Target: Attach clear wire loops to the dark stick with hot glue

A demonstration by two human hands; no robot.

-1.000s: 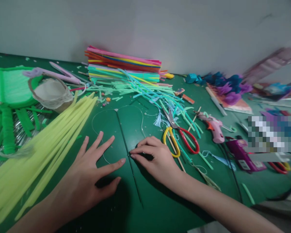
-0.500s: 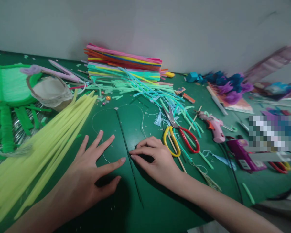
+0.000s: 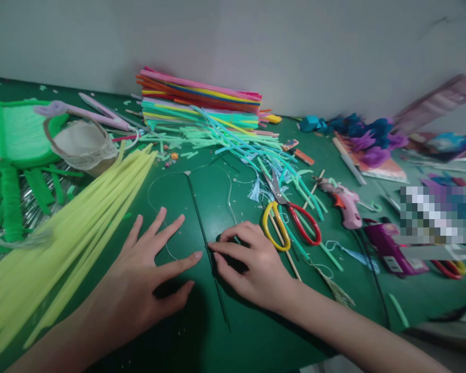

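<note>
A thin dark stick (image 3: 197, 210) lies on the green table between my hands, slanting from a pale tip at the back down toward me. Fine clear thread (image 3: 230, 194) loops on the table around it. My left hand (image 3: 151, 264) is open to the left of the stick, its fingers spread and one fingertip close to the stick's middle. From the right, my right hand (image 3: 252, 259) reaches the same spot with curled fingers. Its index fingertip is at the stick and its thumb tip sits slightly apart; nothing shows between them.
Scissors (image 3: 310, 235) with yellow and red handles lie right of my right hand. Yellow-green pipe cleaners (image 3: 81, 228) spread at left. Behind are bundled coloured pipe cleaners (image 3: 202, 93) and a tape roll (image 3: 77, 147). A pink glue gun (image 3: 347, 207) and purple device (image 3: 392, 254) are at right.
My right hand has shifted slightly to the right, and its thumb tip has drawn a little away from the index fingertip. My left hand and the stick stay nearly the same.
</note>
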